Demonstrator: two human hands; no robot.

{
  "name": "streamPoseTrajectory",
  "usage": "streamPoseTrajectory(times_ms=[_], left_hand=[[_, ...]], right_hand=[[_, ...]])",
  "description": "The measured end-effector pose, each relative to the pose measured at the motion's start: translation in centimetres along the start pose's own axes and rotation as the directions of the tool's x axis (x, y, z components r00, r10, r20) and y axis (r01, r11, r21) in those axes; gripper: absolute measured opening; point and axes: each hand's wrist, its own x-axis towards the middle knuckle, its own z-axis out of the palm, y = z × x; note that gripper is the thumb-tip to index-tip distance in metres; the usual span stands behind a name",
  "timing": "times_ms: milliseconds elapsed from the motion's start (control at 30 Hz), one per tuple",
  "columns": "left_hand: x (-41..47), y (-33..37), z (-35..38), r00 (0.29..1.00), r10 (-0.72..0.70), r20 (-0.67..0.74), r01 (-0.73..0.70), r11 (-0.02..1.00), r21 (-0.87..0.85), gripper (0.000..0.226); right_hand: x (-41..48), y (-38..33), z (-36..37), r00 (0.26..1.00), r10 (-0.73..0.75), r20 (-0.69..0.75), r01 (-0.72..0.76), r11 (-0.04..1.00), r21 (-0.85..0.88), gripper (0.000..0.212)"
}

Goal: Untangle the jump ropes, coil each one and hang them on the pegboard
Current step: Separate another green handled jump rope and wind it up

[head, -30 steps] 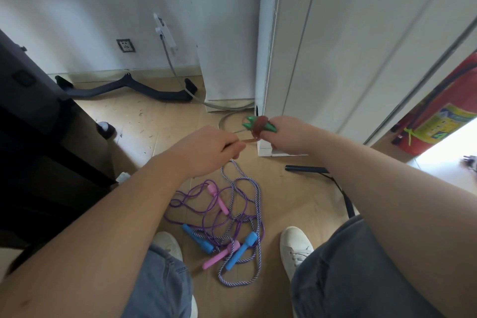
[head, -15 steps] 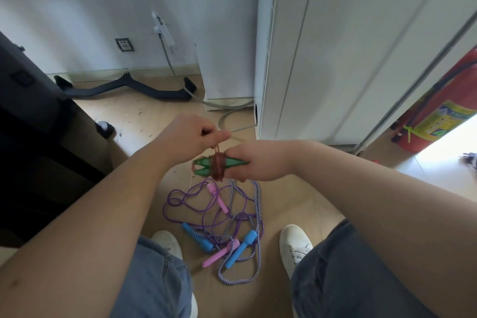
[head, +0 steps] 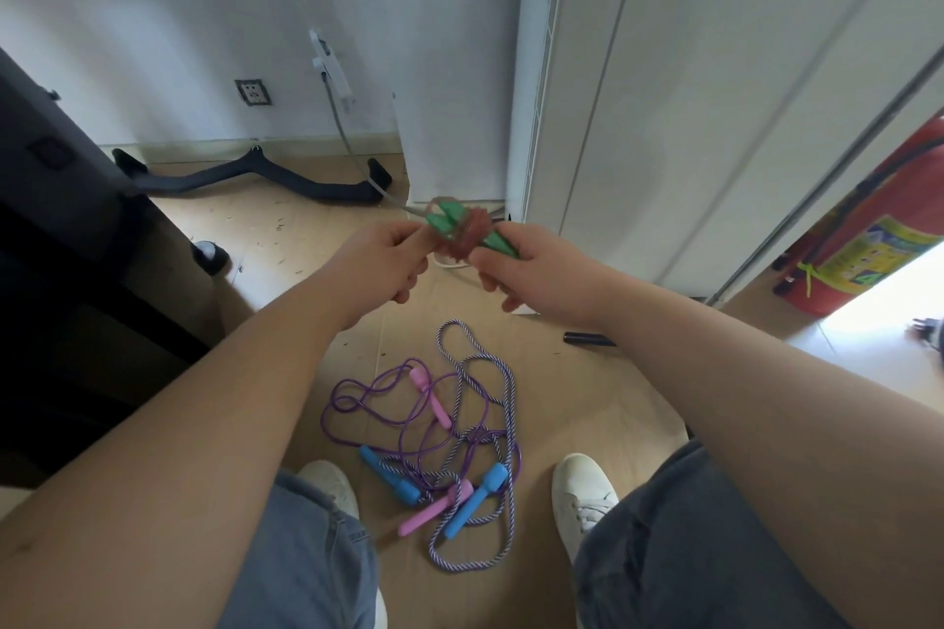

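Note:
A jump rope with green handles (head: 449, 220) has its reddish-brown cord (head: 472, 238) wound round the two handles. My right hand (head: 531, 271) grips the handles' near end. My left hand (head: 388, 261) pinches the bundle at its left side. On the floor below lie two tangled ropes: a thin purple rope with pink handles (head: 431, 396) and a striped purple-white rope with blue handles (head: 475, 501). No pegboard shows in this view.
A white cabinet (head: 664, 92) stands ahead on the right, a red fire extinguisher (head: 868, 240) beyond it. Dark furniture (head: 61, 245) fills the left. A black curved bar (head: 245, 174) and a grey cable (head: 347, 143) lie by the wall. My white shoes (head: 582, 495) flank the tangle.
Both hands have lifted the green-handled bundle up and to the right, away from over the tangle. More cord is wound on the handles than a second ago.

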Motion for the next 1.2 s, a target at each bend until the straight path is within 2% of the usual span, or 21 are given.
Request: streamPoseTrajectory(times_ms=[100, 233, 400, 467, 533, 633, 700, 767, 900, 1000, 1067, 1200], left_hand=[[0.1, -0.1, 0.8, 1.0, -0.005, -0.025, 0.006, 1.0, 0.015, 0.026], [0.2, -0.1, 1.4, 0.994, -0.071, -0.081, 0.065, 0.995, -0.071, 0.028], [0.2, 0.5, 1.7, 0.983, -0.169, -0.075, 0.14, 0.945, -0.295, 0.022], [0.2, 0.6, 1.8, 0.975, -0.209, -0.076, 0.169, 0.918, -0.358, 0.027], [0.4, 0.4, 1.7, 0.962, -0.227, -0.153, 0.168, 0.932, -0.321, 0.037], [0.5, 0.0, 1.5, 0.949, -0.198, -0.247, 0.127, 0.953, -0.274, 0.03], [0.5, -0.2, 1.5, 0.956, -0.161, -0.246, 0.094, 0.96, -0.263, 0.022], [0.4, -0.4, 1.5, 0.97, -0.095, -0.223, 0.062, 0.987, -0.151, 0.014], [0.3, -1.1, 1.4, 0.974, 0.037, -0.222, -0.013, 0.994, 0.108, 0.027], [0.4, -1.0, 1.4, 0.976, 0.082, -0.204, -0.05, 0.986, 0.158, 0.03], [0.3, -0.8, 1.5, 0.977, 0.129, -0.169, -0.1, 0.981, 0.168, 0.031], [0.0, -0.4, 1.8, 0.971, 0.176, -0.16, -0.148, 0.974, 0.173, 0.031]], right_hand=[[0.5, 0.8, -0.3, 0.993, -0.048, -0.105, 0.02, 0.967, -0.253, 0.012], [1.1, 1.5, 0.4, 0.981, -0.1, -0.164, 0.0, 0.854, -0.521, 0.023], [1.6, 1.7, 2.0, 0.956, -0.194, -0.222, -0.034, 0.676, -0.736, 0.027], [1.7, 1.7, 2.3, 0.949, -0.229, -0.218, -0.031, 0.618, -0.785, 0.029], [1.7, 1.7, 2.8, 0.948, -0.261, -0.183, -0.006, 0.56, -0.828, 0.044], [1.3, 1.7, 3.4, 0.967, -0.231, -0.107, 0.021, 0.492, -0.87, 0.072], [1.0, 1.8, 3.6, 0.985, -0.154, -0.072, 0.025, 0.55, -0.835, 0.082], [1.1, 1.9, 3.5, 0.993, -0.091, -0.069, 0.009, 0.664, -0.748, 0.079], [1.4, 1.5, 1.8, 0.989, -0.032, -0.141, -0.051, 0.833, -0.551, 0.069], [1.0, 0.5, 0.6, 0.989, -0.04, -0.143, -0.013, 0.935, -0.355, 0.054], [0.6, 0.3, 0.5, 0.992, -0.076, -0.096, 0.047, 0.96, -0.276, 0.043], [0.7, 0.9, 0.4, 0.987, -0.115, -0.11, 0.07, 0.936, -0.346, 0.05]])
